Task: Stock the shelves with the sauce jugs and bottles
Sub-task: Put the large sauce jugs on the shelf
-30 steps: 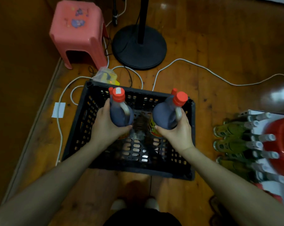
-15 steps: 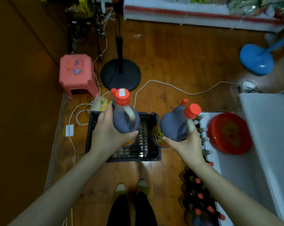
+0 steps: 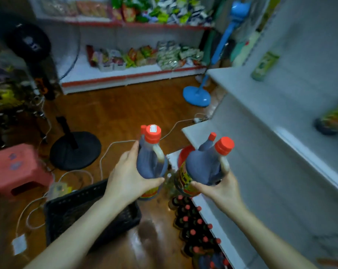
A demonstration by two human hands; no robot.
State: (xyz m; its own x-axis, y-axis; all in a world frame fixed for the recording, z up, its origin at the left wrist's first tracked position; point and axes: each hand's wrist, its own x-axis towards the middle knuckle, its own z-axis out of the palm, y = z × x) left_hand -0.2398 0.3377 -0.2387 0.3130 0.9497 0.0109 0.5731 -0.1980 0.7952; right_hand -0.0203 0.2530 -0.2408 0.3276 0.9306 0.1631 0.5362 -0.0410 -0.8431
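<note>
Head view showed both hands raised in front of the body, each with a dark sauce jug. The left hand was curled round the lower body of the left jug, with the thumb across its front and the fingers behind. The right hand gripped the right jug from below and from the side, and this jug leaned a little to the right. Both jugs had a big red cap. Behind each big cap there was a smaller red cap, and I could not tell if it belonged to the same jug or to a second one.

The jugs were in the air above the wooden floor, near the white shelf on the right. A black crate lay on the floor under the left forearm. Small bottles with red caps stood in rows beside the shelf, and a red bowl sat behind the right jug. A pink stool stood at the left. Packets filled the far shelves.

Half a second before, the camera looked more down, and the crate was directly under the jugs. Now the far shelves had come into view, while both hands kept the same hold.
</note>
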